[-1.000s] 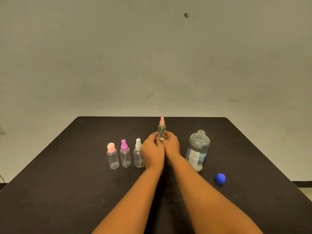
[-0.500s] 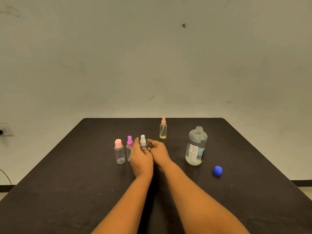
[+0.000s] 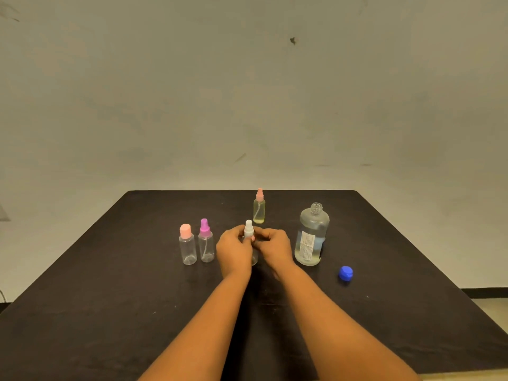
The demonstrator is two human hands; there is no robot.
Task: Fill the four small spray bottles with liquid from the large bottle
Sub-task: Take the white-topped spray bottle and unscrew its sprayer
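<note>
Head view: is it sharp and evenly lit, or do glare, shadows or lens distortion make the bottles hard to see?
Head view: dim, yellowish light with no hard shadows; soft throughout, so the label on the large bottle is unreadable; only a faint sheen on that bottle, no real glare; the side edges of the table splay outward, a wide-angle effect.

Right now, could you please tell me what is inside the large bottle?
The large bottle holds pale yellowish liquid in its lower part; its neck is open, the blue cap lying beside it. Its label hides part of the inside, so the exact level cannot be seen.
</note>
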